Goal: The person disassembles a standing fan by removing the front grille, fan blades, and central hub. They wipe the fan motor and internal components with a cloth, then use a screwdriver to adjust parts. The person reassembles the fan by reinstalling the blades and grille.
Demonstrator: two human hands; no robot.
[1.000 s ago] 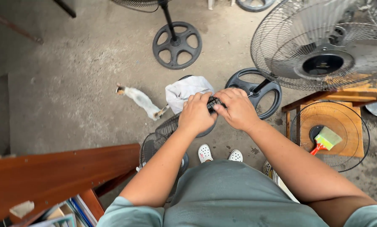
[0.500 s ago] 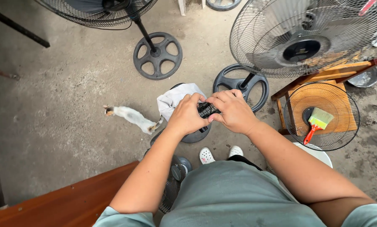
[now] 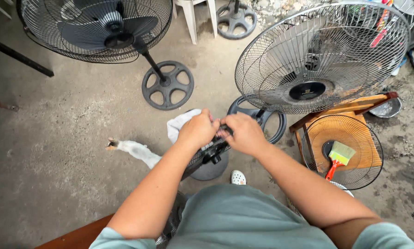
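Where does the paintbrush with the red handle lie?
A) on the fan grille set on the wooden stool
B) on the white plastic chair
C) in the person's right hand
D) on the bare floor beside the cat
A: the paintbrush rests on the fan grille atop the wooden stool, right of both hands.

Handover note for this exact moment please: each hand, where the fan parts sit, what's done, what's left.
Left hand: closed on the top edge of the dark fan guard, held in front of the body.
Right hand: gripping the same edge from the other side, fingers pinched at the rim.
Around: grey round base and white cloth on the floor under the hands; a standing fan just beyond; a loose guard on a wooden stool with a brush on it; a second fan far left.
Done: cannot tell from this view.
Left: guard is in hand, not set down.
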